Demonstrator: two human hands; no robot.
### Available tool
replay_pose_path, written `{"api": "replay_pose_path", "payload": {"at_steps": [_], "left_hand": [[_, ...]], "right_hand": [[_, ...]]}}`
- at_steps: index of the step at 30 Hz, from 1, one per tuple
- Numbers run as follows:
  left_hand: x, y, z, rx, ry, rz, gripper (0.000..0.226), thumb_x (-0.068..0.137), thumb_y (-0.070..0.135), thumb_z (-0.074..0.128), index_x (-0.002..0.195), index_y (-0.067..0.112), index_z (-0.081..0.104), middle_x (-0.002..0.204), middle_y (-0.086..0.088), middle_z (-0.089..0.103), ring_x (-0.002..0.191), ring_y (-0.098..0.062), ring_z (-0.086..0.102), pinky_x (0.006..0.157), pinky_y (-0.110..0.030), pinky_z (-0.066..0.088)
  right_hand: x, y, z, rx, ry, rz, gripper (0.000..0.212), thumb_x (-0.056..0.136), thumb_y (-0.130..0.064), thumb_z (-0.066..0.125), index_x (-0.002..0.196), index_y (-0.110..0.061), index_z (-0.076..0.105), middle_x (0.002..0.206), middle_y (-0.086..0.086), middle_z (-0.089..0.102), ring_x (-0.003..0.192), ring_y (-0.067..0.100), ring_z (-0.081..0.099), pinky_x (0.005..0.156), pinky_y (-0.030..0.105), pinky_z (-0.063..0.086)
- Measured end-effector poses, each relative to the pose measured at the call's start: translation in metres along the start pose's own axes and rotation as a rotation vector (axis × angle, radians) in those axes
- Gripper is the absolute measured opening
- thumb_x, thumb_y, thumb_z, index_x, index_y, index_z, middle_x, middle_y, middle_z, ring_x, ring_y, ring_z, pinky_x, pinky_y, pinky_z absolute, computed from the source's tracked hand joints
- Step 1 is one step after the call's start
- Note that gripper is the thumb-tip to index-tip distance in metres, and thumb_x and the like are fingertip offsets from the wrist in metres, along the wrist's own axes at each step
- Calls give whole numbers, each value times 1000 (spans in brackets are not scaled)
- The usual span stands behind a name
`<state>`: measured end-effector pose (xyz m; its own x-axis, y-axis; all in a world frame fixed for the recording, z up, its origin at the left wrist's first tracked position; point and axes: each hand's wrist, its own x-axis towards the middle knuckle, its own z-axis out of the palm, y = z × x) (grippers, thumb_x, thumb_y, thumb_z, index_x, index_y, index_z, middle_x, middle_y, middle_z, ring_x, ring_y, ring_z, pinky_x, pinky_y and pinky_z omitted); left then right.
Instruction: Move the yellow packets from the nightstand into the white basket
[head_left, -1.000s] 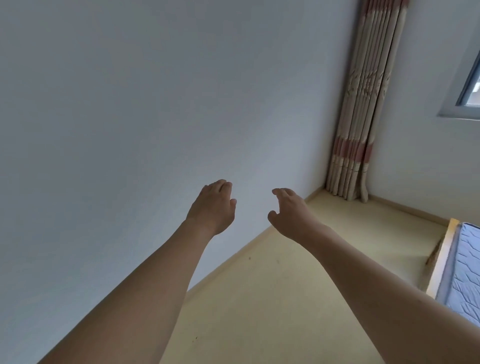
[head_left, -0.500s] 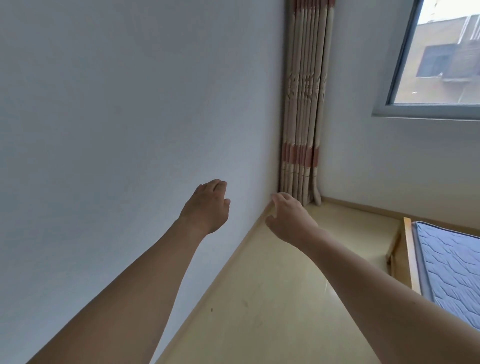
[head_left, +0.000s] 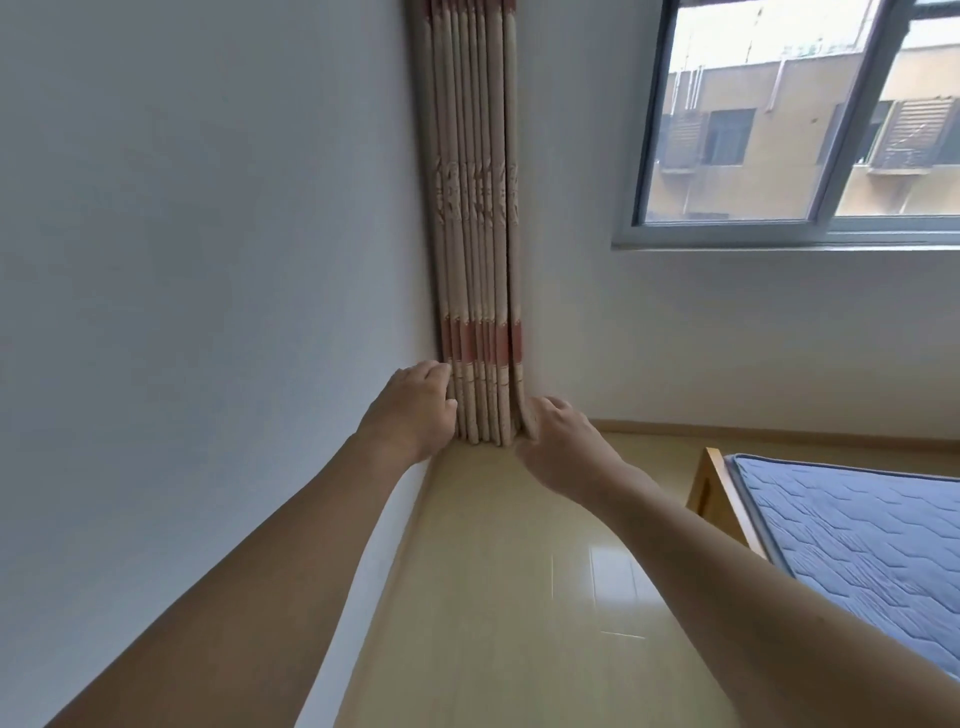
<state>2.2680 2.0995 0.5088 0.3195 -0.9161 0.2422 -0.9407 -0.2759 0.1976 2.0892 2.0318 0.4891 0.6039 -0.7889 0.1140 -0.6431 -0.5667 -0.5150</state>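
No yellow packets, nightstand or white basket are in view. Both my arms stretch out in front of me in mid air. My left hand (head_left: 413, 410) hangs with loosely curled fingers and holds nothing. My right hand (head_left: 558, 441) is beside it, fingers relaxed and slightly bent, also holding nothing. The two hands are a short gap apart, in front of the room's corner.
A white wall (head_left: 208, 260) runs along the left. A gathered beige and red curtain (head_left: 475, 260) hangs in the corner. A window (head_left: 805, 130) is at upper right. A bed with a blue mattress (head_left: 857, 530) and wooden frame stands at right on the pale yellow floor (head_left: 519, 597).
The view has swung to the right, bringing the curtain, window and more of the bed into sight. My hands keep the same outstretched pose and hold nothing.
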Motion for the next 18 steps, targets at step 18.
{"api": "replay_pose_path", "payload": {"at_steps": [18], "left_hand": [[447, 70, 110, 2, 23, 326, 55, 97, 30, 47, 146, 8, 36, 153, -11, 36, 141, -26, 31, 119, -38, 21]], "right_hand": [[357, 199, -104, -83, 219, 208, 60, 91, -20, 50, 148, -14, 33, 151, 6, 36, 138, 26, 33, 108, 33, 31]]}}
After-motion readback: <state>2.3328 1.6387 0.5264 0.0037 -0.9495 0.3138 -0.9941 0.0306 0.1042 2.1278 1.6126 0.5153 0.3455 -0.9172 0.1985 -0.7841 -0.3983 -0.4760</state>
